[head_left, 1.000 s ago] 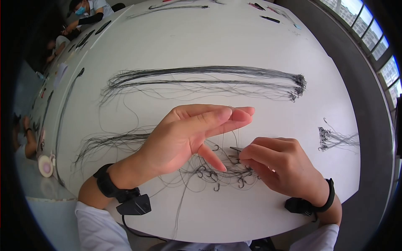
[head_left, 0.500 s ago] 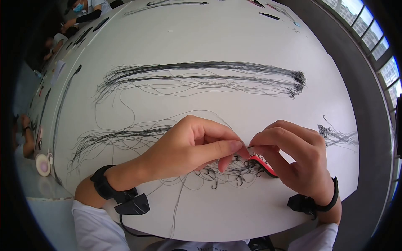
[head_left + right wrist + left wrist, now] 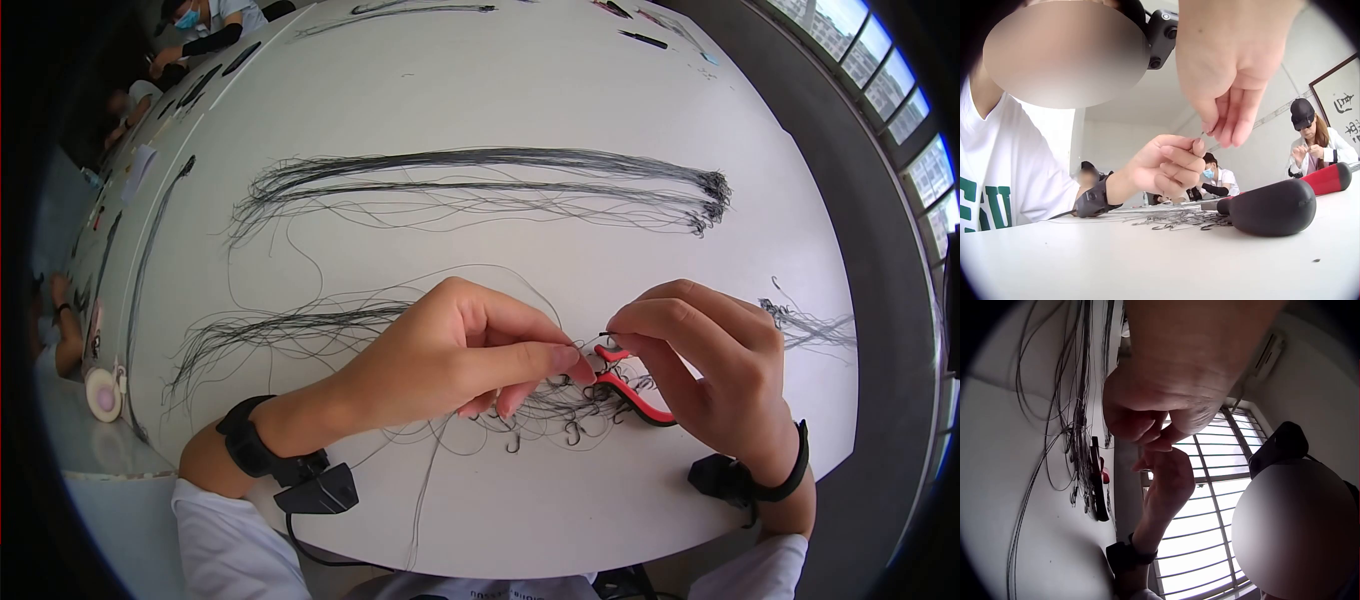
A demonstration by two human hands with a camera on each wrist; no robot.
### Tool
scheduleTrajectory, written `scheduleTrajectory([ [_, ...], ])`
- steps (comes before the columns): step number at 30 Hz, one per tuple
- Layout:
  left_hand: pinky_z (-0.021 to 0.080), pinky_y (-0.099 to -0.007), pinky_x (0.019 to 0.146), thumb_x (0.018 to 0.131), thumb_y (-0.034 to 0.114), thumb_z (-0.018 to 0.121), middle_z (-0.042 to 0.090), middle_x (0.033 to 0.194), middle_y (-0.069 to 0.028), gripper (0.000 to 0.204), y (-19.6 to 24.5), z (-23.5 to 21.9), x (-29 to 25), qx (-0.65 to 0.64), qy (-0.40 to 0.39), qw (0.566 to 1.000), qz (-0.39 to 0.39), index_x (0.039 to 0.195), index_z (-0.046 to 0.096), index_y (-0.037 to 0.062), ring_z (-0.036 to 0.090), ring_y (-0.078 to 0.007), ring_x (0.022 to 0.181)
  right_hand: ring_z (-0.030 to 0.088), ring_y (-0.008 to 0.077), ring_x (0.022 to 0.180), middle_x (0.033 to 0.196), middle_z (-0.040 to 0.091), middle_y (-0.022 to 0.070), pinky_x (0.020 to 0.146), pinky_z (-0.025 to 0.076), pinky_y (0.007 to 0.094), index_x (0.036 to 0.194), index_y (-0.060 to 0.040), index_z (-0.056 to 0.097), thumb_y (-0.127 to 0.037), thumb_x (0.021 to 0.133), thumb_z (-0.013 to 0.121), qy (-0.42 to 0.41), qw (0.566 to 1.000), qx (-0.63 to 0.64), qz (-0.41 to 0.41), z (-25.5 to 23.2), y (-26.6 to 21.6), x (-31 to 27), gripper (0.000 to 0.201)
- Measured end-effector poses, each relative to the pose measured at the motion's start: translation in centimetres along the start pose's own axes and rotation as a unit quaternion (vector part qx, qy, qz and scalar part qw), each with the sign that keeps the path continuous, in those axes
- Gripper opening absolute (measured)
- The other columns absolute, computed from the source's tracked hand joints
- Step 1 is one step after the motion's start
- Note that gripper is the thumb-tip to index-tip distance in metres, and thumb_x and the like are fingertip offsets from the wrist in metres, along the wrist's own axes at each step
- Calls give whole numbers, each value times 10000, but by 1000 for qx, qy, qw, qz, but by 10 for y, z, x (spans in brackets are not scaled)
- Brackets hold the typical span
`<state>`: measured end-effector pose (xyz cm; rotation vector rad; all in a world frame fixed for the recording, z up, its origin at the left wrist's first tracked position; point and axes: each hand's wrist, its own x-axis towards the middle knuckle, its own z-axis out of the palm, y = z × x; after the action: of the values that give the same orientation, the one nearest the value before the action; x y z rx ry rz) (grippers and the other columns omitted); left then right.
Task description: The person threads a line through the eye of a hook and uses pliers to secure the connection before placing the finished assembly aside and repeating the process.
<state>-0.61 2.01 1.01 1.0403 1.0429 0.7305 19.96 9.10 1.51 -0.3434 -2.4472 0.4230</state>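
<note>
In the head view the left hand [image 3: 460, 350] pinches something too thin to make out, thumb against forefinger, above a tangle of dark hooks and lines [image 3: 550, 408]. To its right, the right hand [image 3: 705, 365] pinches a small dark piece [image 3: 607, 334] between thumb and forefinger; a small gap separates the two hands' fingertips. Red-and-black handled pliers [image 3: 636, 400] lie on the hooks beneath the right hand. The right wrist view shows both the left hand [image 3: 1169, 165] and the right hand [image 3: 1229, 112] raised over the table beside the black handle [image 3: 1275, 208].
Long bundles of dark line [image 3: 480, 158] with hooks at their right end lie across the white table [image 3: 540, 90]. Another bundle [image 3: 290, 325] is at the left, more hooked lines [image 3: 815, 328] at the right. A black pen-like tool [image 3: 642, 40] lies far back; other people sit at left.
From an outstretched pose, the left hand has closed to a pinch. The right hand has moved up and away from the pliers, which now lie on the hooks, then drew slightly right.
</note>
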Motion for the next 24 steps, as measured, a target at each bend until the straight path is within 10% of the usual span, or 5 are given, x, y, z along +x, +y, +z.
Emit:
scheduleTrajectory([
  [6, 534, -239, 511, 883, 84, 556, 672, 933, -152, 211, -8, 0, 5, 0, 33, 997, 65, 1010, 652, -53, 653, -155, 756, 630, 165, 586, 719, 622, 109, 506, 494, 234, 804, 21, 603, 111, 728, 630, 21, 997, 37, 62, -13, -8, 4, 121],
  [24, 522, -213, 507, 879, 39, 557, 678, 961, -146, 189, -6, 2, 0, 57, 28, 988, 141, 1024, 661, -25, 681, -180, 793, 608, 161, 564, 736, 611, 144, 493, 487, 225, 826, 57, 591, 134, 749, 572, 53, 991, 115, 45, -13, -10, 5, 111],
])
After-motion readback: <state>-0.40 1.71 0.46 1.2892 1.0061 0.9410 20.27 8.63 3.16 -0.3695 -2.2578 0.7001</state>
